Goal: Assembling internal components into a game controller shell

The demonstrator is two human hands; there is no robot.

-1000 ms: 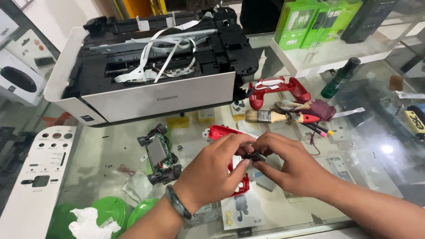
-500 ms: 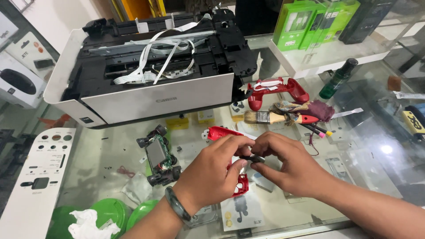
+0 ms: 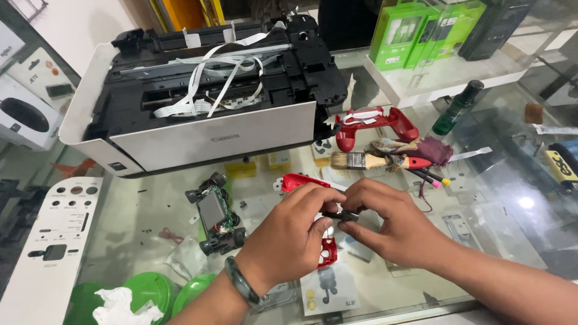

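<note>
My left hand (image 3: 289, 241) and my right hand (image 3: 394, 225) meet over the glass counter, and both pinch a small black part (image 3: 339, 215) between the fingertips. A grey bangle sits on my left wrist. Under the hands lies a red game controller shell (image 3: 301, 182), mostly hidden, with its lower edge showing near my left thumb. Left of the hands rests a bare controller circuit board (image 3: 215, 213) with black sticks.
An opened white and black printer (image 3: 205, 108) stands behind. A second red controller shell (image 3: 374, 126), a paintbrush (image 3: 361, 161), pencils and a cloth lie to the right. A white panel (image 3: 51, 241), green lids (image 3: 150, 292) and green boxes (image 3: 415, 33) surround the counter.
Both hands stay together on the small black part, with only slight finger movement. Nothing else has moved.
</note>
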